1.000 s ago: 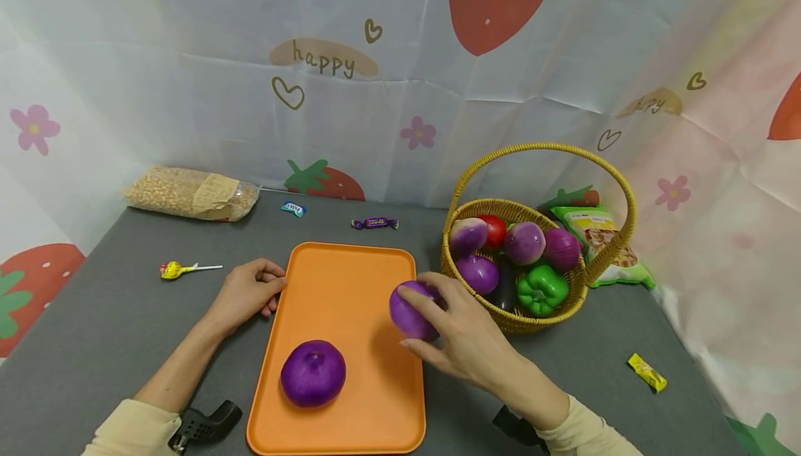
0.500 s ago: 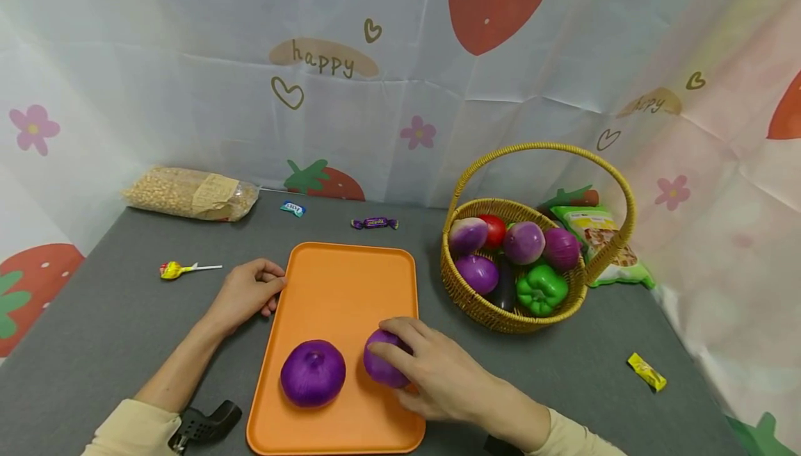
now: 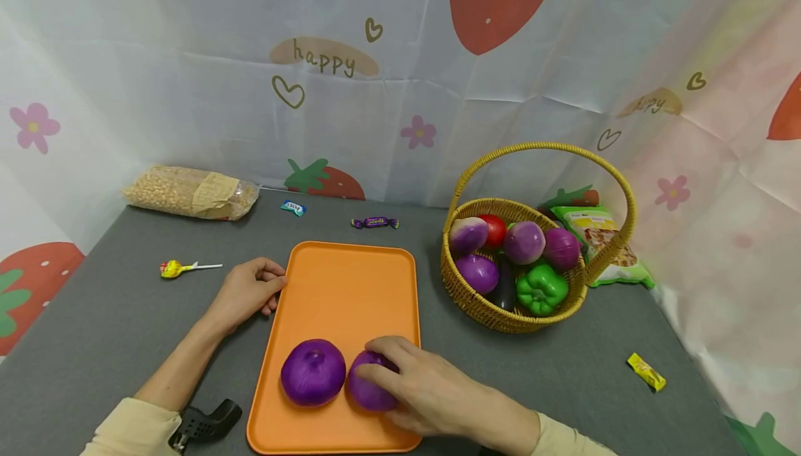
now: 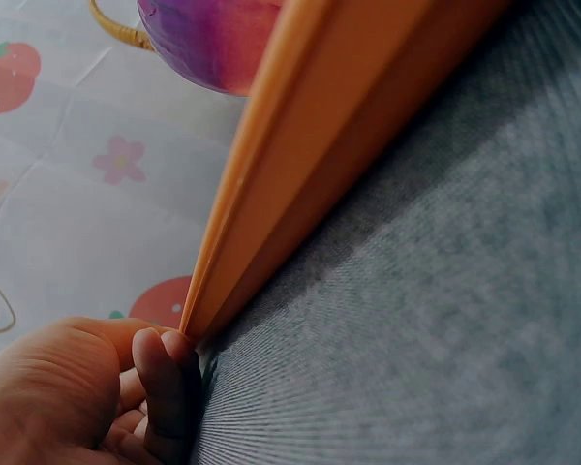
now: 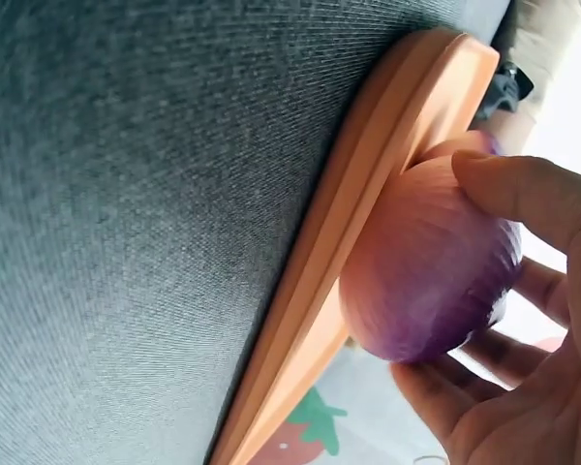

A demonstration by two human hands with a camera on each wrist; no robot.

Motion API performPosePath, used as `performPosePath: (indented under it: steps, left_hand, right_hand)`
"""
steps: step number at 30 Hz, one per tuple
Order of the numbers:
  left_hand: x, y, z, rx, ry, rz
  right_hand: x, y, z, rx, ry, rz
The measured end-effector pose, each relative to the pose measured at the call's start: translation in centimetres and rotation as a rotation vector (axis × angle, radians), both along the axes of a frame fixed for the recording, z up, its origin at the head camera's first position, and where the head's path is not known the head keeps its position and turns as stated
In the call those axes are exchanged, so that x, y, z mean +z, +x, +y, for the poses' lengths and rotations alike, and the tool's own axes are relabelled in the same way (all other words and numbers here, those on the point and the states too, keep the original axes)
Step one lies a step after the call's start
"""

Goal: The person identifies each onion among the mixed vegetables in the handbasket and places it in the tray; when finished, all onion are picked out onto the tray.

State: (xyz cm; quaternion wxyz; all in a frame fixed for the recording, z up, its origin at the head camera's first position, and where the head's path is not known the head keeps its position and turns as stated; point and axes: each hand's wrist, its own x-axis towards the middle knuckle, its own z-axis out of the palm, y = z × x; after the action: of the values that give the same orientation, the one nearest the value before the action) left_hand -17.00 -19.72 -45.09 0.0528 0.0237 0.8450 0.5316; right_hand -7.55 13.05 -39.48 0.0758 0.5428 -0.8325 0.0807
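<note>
Right hand grips lighter purple onion between thumb and fingers, low over orange tray. Darker purple onion sits on the tray between the hands, just beside the gripped one. Left hand pinches tray rim nearest it. Vegetable basket stands beyond right hand.

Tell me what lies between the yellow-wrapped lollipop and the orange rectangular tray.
The left hand lies between the lollipop and the tray, touching the tray's edge, as the head view shows.
</note>
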Motion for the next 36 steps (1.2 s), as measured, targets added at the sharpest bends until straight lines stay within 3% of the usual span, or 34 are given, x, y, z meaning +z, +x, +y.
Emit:
performPosePath:
  steps: [9, 17, 26, 36]
  left_hand:
    - [0.38, -0.04, 0.19, -0.003, -0.002, 0.000]
    - [0.45, -0.04, 0.28, -0.006, 0.004, -0.004]
    - [0.34, -0.05, 0.13, -0.003, -0.009, -0.003]
    - [0.06, -0.05, 0.03, -0.002, 0.003, -0.007]
  right_hand:
    - [0.52, -0.02, 0.55, -0.021, 0.098, -0.027]
    - [0.36, 0.01, 0.55, -0.037, 0.062, -0.046]
    - [0.11, -0.17, 0.35, -0.007, 0.012, 0.027]
    - [-0.03, 0.02, -0.32, -0.015, 0.019, -0.018]
